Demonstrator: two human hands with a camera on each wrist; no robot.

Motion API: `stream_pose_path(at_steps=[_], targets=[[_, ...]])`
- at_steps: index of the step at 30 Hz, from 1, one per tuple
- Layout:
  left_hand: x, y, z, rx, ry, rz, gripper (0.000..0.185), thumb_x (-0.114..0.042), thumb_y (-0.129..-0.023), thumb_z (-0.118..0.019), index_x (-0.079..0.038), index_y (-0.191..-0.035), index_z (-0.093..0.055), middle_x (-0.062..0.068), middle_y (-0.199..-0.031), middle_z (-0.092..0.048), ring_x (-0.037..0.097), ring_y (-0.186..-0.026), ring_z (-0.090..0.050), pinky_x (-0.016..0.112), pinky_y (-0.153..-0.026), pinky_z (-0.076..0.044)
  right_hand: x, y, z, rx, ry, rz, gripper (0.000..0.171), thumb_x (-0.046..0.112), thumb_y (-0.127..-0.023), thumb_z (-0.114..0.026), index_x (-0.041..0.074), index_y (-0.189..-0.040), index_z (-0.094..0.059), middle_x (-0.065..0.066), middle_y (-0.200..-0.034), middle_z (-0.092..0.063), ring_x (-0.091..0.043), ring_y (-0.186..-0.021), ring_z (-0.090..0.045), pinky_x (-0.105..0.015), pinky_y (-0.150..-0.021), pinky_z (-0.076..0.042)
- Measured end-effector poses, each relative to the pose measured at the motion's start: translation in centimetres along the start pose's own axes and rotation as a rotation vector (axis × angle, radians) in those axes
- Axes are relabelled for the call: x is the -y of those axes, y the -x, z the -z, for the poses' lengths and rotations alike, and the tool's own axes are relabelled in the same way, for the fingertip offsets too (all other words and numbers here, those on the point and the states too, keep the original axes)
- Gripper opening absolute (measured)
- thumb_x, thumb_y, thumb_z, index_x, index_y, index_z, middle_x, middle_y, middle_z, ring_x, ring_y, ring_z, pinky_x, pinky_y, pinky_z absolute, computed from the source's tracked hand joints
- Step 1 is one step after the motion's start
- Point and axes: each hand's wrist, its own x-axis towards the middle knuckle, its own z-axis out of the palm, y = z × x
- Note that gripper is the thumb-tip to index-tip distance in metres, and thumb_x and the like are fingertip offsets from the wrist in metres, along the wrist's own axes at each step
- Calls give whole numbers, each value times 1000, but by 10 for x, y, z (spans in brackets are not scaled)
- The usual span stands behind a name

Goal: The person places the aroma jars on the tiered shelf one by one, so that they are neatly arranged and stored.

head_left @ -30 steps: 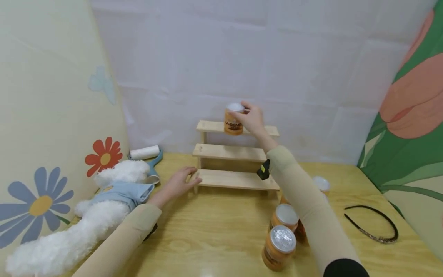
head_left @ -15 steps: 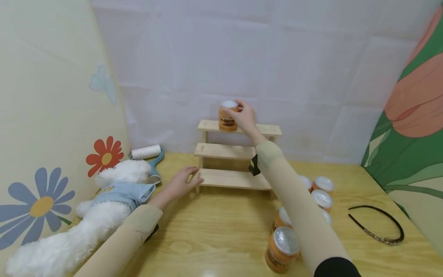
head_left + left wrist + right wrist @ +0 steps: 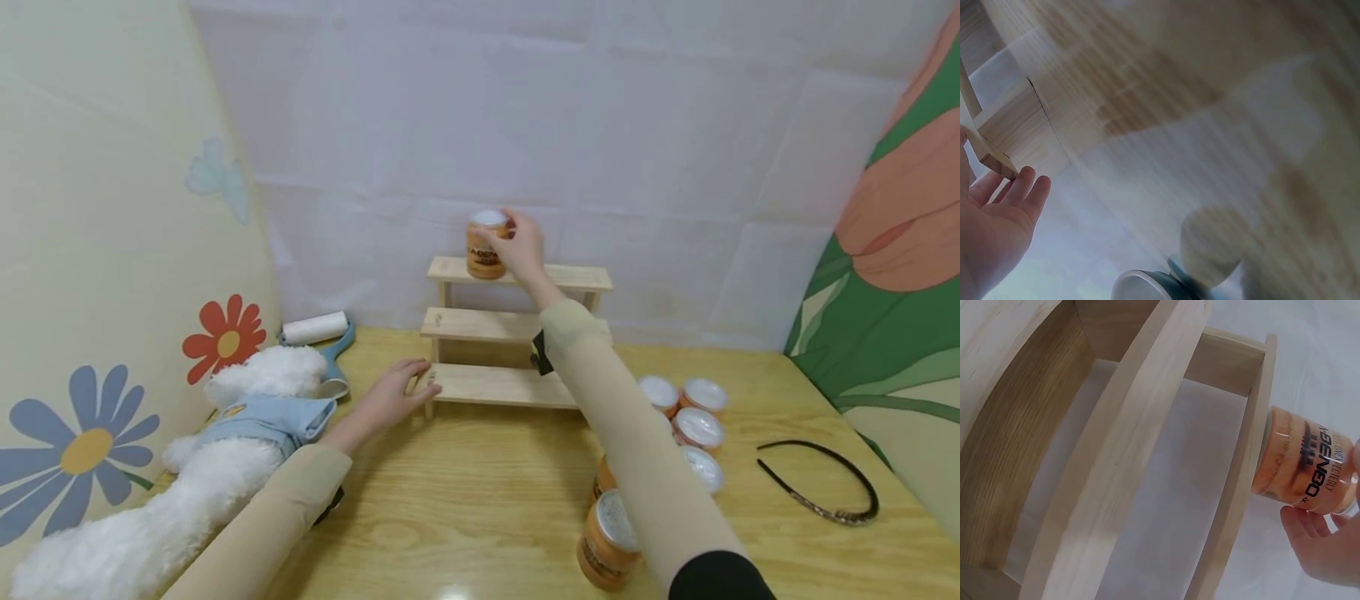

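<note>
The right hand (image 3: 520, 247) is curled round an orange jar (image 3: 483, 245) with a pale lid, holding it upright at the left end of the top step of a small wooden stepped shelf (image 3: 577, 277); the right wrist view shows the jar (image 3: 1307, 464) at the edge of that top board (whether its base sits fully on the wood cannot be told). The left hand (image 3: 390, 396) lies open with fingers straight, its fingertips (image 3: 1030, 187) touching the left end of the lowest step. More orange jars (image 3: 686, 412) stand clustered on the wooden surface (image 3: 465, 500) to the right, near a dark headband (image 3: 821, 483). A white plush dog (image 3: 225, 450) lies at the left, a lint roller (image 3: 318, 331) behind it.
</note>
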Motion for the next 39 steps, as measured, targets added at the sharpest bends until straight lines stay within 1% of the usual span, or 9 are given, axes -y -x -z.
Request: stream_pose_path(at_steps=[4,9,13,15,19,25,29,34,39], targets=[[-2,-1,-1,6,3,-5,61,-36,-93,-58,5,-136,-44,24,-138,-44,40,-124,-46,54,-103,-39,-4,0,4,31,5,-19,71,38,-84,-69,6,-141,-41,-15,-125,-49,-25,-113,-51,-32,-93,-48],[-1,-4,-5,4,1,-8,61,-36,-93,-58,5,-136,-44,25,-138,-45,40,-123,-47,54,-103,-39,-5,5,16,78,-25,-58,69,38,-86,-67,8,-143,-39,-14,-139,-43,-26,-126,-46,-35,-102,-44],[1,-7,-7,9,-3,-9,61,-36,-93,-58,5,-136,-44,26,-139,-43,42,-125,-44,55,-104,-38,2,11,33,108,-33,-70,64,39,-88,-65,10,-140,-43,-9,-143,-43,-24,-130,-44,-36,-104,-43],[1,-10,-7,12,-5,-13,61,-36,-93,-57,5,-136,-44,26,-140,-42,43,-126,-43,55,-104,-37,6,14,43,126,-22,-73,64,42,-87,-65,11,-139,-44,-7,-143,-44,-22,-130,-44,-36,-105,-42],[0,-15,-5,27,6,-17,62,-36,-94,-57,6,-137,-42,27,-141,-40,44,-128,-40,56,-105,-35,13,23,65,168,6,-39,66,44,-86,-66,12,-139,-44,-7,-142,-45,-22,-129,-45,-36,-104,-42],[5,-19,6,27,-9,-4,63,-36,-95,-55,6,-138,-40,27,-143,-38,44,-129,-39,57,-106,-34,26,43,89,203,15,38,57,35,-88,-66,9,-136,-48,-11,-136,-51,-24,-118,-53,-36,-95,-49],[12,-20,12,17,-19,-11,63,-36,-95,-55,7,-138,-39,28,-143,-37,45,-128,-40,57,-105,-34,29,58,100,240,7,65,54,30,-89,-66,8,-135,-49,-13,-133,-53,-26,-116,-54,-36,-95,-49],[19,-18,12,12,-17,-18,63,-37,-95,-55,7,-138,-40,28,-142,-39,44,-125,-43,57,-104,-36,26,83,113,292,-14,95,51,23,-90,-64,5,-135,-47,-15,-130,-54,-28,-117,-55,-39,-97,-48],[20,-17,10,7,-13,-29,64,-39,-95,-54,6,-138,-41,27,-142,-40,43,-124,-45,56,-103,-37,16,114,132,313,-19,98,48,17,-91,-63,3,-134,-48,-16,-128,-55,-29,-115,-56,-40,-96,-49]])
